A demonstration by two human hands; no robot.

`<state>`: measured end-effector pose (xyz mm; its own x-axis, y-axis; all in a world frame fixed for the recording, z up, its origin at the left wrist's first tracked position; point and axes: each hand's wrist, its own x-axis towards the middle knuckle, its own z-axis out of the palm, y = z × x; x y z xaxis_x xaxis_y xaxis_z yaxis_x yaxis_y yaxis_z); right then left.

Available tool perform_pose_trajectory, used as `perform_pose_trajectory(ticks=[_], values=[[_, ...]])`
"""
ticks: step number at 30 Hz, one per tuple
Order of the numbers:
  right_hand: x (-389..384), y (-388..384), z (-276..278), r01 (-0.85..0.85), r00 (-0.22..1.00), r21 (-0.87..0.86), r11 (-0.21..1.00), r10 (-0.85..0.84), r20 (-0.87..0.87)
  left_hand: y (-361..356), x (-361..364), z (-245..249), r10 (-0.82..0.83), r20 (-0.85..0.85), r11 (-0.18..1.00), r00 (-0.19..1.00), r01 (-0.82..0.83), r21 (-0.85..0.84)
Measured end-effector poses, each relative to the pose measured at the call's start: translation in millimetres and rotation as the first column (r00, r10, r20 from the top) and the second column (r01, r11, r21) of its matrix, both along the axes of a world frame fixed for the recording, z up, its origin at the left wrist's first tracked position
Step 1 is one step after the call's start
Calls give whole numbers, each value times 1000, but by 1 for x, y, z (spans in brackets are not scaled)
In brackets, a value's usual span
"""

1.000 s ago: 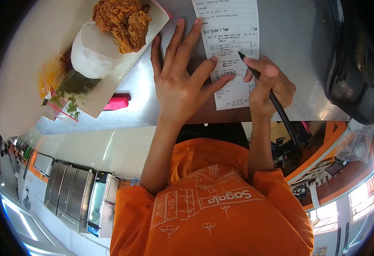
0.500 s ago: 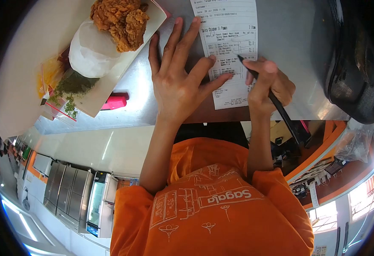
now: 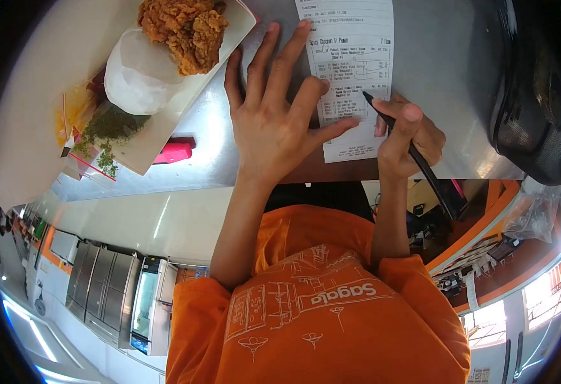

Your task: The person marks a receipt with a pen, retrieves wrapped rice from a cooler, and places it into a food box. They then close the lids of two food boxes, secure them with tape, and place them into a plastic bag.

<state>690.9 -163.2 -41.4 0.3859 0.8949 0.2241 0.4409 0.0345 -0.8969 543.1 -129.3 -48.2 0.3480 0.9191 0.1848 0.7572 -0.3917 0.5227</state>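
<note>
A long printed receipt (image 3: 351,70) lies on the metal counter, with pen marks beside some of its lines. My left hand (image 3: 274,118) is spread flat, its thumb and index finger over the receipt's left edge and the other fingers on the counter. Gripped in my right hand (image 3: 411,137) is a black pen (image 3: 429,171), slanted so its tip is over the lower half of the receipt. Left of my left hand sits an open paper food box (image 3: 194,96) holding fried chicken (image 3: 188,35), a white paper-wrapped bundle (image 3: 136,73) and small bags of green flakes (image 3: 111,128) and orange sauce (image 3: 74,115).
A pink highlighter-like object (image 3: 173,152) lies beside the box on the counter (image 3: 210,137). On the far right is a black mesh bag (image 3: 533,121). The counter's front edge runs close below my wrists.
The pen tip has moved slightly down and right along the receipt. My left hand and the receipt have shifted a little to the right in view.
</note>
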Motion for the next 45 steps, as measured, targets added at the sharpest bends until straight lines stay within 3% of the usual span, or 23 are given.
perform_pose_trajectory(ticks=[4, 7, 10, 14, 17, 23, 26, 28, 33, 39, 42, 45], values=[[2, -6, 3, 208, 978, -97, 973, -208, 11, -1, 0, 1, -1, -4, 1000, 1000, 1, -10], [-4, -11, 0, 73, 992, -7, 997, -74, -101, -1, 0, 2, 0, 0, 1000, 1000, 0, -21], [-18, -6, 3, -107, 991, 37, 994, 110, -73, -1, -1, 0, -8, 9, 1000, 1000, 8, -15], [-21, -2, -1, -135, 985, -33, 990, 130, -114, 0, -1, 2, -4, -3, 1000, 1000, 4, -21], [-16, -6, -3, -175, 985, -69, 982, 174, -18, -1, 0, 0, -4, 4, 1000, 1000, 4, -10], [-14, -4, 4, -72, 964, -50, 996, 57, -261, -2, 0, 1, -8, 10, 1000, 1000, 8, -24], [1, -17, -1, 67, 945, 30, 997, -54, -324, -1, 0, 4, -43, -57, 996, 997, 38, -78], [6, -20, -2, -3, 967, 10, 1000, 5, -254, 5, 0, 19, -113, -164, 974, 980, 77, -212], [3, -18, 4, -76, 996, -119, 990, 69, -59, 7, 4, 25, -116, -212, 971, 970, 67, -228], [0, -22, 0, 73, 991, -85, 994, -82, -102, 6, 5, 27, -136, -254, 969, 958, 75, -235], [2, -19, 1, -85, 996, -40, 996, 83, -43, 4, 3, 19, -115, -202, 978, 973, 76, -194], [2, -22, 3, -22, 998, -75, 997, 18, -56, 3, 4, 18, -101, -187, 983, 977, 69, -172]])
